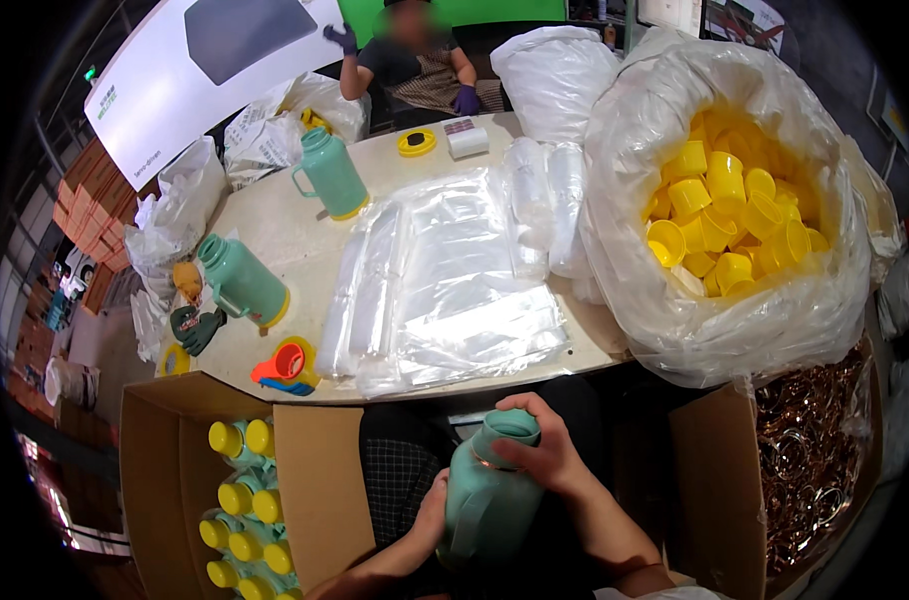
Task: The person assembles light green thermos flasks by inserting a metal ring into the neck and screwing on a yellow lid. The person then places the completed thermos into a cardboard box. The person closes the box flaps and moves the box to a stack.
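Observation:
A green thermos flask [485, 515] with a side handle stands tilted over my lap. My left hand [433, 512] is closed against the left side of its body. My right hand [547, 445] grips the flask's neck, thumb in front and fingers behind the green top. A thin copper-coloured ring [490, 462] shows around the neck, just below my right thumb. What sits inside the top cannot be made out.
On the table stand two green flasks [333, 175], flat clear plastic bags [465, 280] and an orange cup [290, 358]. Yellow cups fill a plastic sack [625, 290]. One carton [325, 490] holds yellow-capped flasks; another holds copper-coloured rings [815, 460]. A gloved person [415, 75] sits opposite.

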A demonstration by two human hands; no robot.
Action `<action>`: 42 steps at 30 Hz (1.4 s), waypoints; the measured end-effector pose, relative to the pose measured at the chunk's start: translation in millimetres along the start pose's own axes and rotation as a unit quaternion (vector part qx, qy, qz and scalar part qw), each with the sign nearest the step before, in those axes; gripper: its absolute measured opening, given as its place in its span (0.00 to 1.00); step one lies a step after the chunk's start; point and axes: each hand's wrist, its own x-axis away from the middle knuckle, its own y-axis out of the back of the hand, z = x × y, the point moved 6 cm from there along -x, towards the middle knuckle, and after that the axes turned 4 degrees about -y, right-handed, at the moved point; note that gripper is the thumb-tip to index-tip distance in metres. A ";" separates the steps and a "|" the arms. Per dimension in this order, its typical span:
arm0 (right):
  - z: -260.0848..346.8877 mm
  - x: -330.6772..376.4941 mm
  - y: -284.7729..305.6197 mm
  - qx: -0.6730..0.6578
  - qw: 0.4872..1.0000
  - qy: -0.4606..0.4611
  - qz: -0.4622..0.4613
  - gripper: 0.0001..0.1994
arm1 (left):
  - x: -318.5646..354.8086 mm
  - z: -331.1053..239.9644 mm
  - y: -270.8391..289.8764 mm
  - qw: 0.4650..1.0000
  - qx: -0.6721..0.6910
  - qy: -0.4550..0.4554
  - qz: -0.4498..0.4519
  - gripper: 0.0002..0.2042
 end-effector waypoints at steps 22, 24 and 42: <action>104.3 103.0 -38.1 0.349 0.822 0.449 -0.019 0.30 | 9.5 -63.0 -39.4 0.913 0.385 0.127 0.049 0.21; 99.9 98.2 -12.4 0.271 0.860 0.431 -0.017 0.24 | -2.6 -55.1 -33.0 0.926 0.351 0.140 0.021 0.16; 6.8 -149.0 316.9 0.404 0.775 0.083 -0.479 0.30 | 15.5 -74.7 -38.2 0.994 0.032 -0.035 0.099 0.23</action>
